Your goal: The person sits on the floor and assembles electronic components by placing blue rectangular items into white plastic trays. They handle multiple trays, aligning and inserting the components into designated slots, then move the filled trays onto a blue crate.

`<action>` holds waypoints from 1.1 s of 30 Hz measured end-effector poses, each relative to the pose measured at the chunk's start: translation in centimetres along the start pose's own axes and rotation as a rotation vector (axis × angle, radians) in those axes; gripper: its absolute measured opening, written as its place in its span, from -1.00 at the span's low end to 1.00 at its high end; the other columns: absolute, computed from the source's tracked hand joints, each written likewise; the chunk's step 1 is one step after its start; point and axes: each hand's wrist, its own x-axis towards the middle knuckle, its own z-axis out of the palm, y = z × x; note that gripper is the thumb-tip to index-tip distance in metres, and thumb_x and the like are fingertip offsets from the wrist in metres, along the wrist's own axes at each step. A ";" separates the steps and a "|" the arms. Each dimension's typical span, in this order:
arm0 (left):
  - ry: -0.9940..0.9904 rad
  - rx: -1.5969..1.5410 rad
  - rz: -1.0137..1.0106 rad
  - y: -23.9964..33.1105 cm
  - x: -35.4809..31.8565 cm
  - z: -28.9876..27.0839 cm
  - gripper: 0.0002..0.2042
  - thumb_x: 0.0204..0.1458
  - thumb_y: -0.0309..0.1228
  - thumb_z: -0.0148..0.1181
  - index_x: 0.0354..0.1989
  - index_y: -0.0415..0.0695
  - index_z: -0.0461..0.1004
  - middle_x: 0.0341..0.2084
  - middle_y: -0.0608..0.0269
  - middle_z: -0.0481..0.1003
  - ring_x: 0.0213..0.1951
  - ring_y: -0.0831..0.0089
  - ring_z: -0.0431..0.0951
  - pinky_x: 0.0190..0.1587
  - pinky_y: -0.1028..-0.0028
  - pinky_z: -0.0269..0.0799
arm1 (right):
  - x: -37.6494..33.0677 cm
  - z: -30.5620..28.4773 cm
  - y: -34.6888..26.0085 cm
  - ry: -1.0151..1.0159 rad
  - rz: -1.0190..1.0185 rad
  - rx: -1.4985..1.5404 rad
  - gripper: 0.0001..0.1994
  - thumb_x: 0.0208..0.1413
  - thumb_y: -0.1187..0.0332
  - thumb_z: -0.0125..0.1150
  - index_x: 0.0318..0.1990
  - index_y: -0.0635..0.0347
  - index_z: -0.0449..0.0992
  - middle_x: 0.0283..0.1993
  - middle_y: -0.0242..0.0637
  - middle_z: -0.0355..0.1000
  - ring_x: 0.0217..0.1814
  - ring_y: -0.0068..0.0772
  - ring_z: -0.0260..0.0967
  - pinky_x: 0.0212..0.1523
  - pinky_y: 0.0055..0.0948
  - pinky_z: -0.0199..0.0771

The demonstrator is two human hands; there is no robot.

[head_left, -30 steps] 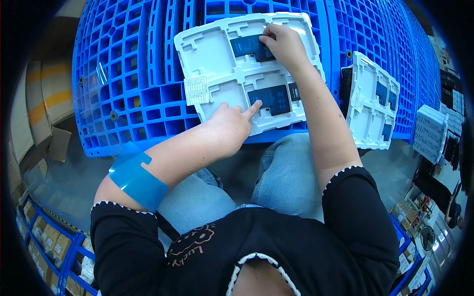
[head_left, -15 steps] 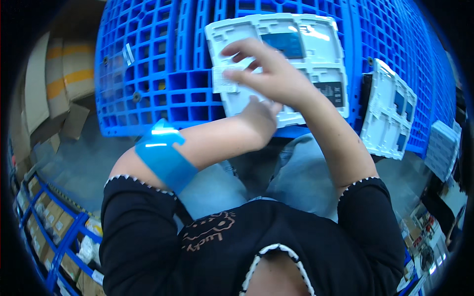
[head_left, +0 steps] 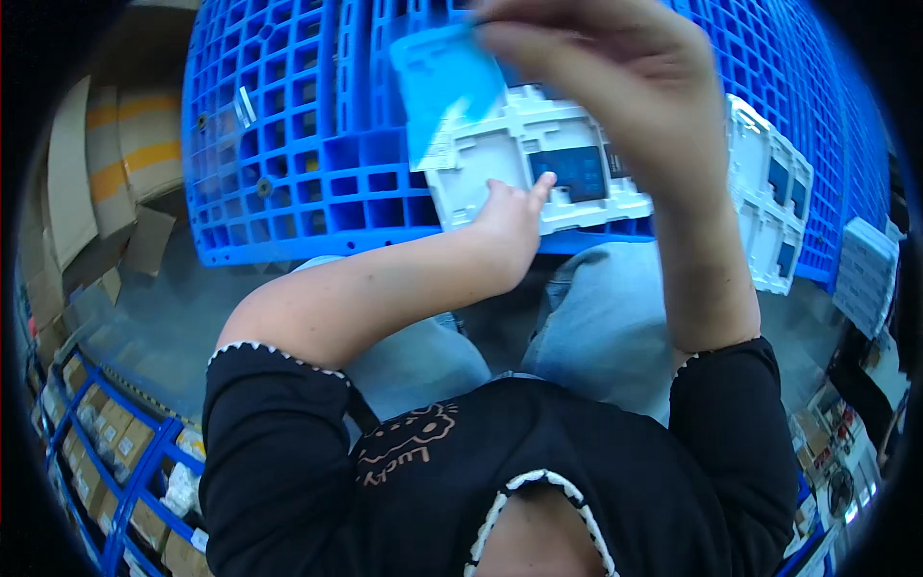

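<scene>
Fingers of the right hand [head_left: 635,82] pinch one film; left hand [head_left: 510,221] at tray edge

Count: hands, two; blue film [head_left: 444,82], one; white trays, two. Near tray [head_left: 463,190] carries one fully visible dark piece [head_left: 581,176] in a lower compartment and one small black part [head_left: 615,163], partly hidden, just right of it. Far tray [head_left: 748,144] shows three dark pieces, set to the right of the right forearm [head_left: 711,269]. One label [head_left: 437,154] sits on the near tray's left edge, beneath the film's lower end. Both trays rest on blue pallet grid [head_left: 231,252].

Film position: over the near tray's upper left, hanging from its upper right corner. Contact between film and tray cannot be told.

Right hand: raised above the near tray, blurred, fingertips closed on the film corner and directed left; the forearm rises steeply and hides part of both trays.

Left hand: low, at the near tray's lower edge. Two digits show, spread apart, with nothing visible between them; one tip lies at the dark piece's left edge, touching or just beside it. The left forearm [head_left: 404,274] slants up and right from its black sleeve [head_left: 279,452].
</scene>
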 end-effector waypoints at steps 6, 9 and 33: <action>0.095 0.063 0.001 0.0 0.4 0.3 -0.63 -0.25 -0.39 0.22 -0.18 -0.23 0.53 0.27 -0.24 -0.07 -0.14 0.29 0.43 -0.15 0.33 0.32 | -9.1 -12.4 3.5 0.178 0.789 -0.171 -0.78 -0.11 0.39 0.31 -0.26 0.21 0.53 -0.48 -0.40 0.45 -0.52 -0.64 0.37 -0.53 -0.65 0.31; 0.058 0.001 0.012 -0.2 0.8 -0.1 -0.66 -0.22 -0.41 0.18 -0.21 -0.27 0.52 0.25 -0.26 -0.05 -0.17 0.25 0.47 -0.15 0.29 0.33 | -12.4 -13.5 4.7 0.253 1.073 -0.140 -0.81 -0.11 0.39 0.29 -0.30 0.21 0.52 -0.49 -0.40 0.44 -0.56 -0.64 0.37 -0.59 -0.66 0.28; 0.042 0.217 -0.281 5.3 3.5 0.2 -0.54 -0.13 -0.39 0.16 -0.03 -0.40 0.40 0.18 -0.60 -0.15 0.04 -0.21 0.33 0.04 -0.05 0.25 | -16.1 -15.3 6.1 0.222 1.019 -0.024 -0.86 -0.01 0.33 0.25 -0.33 0.11 0.44 -0.52 -0.56 0.31 -0.58 -0.77 0.21 -0.58 -0.73 0.13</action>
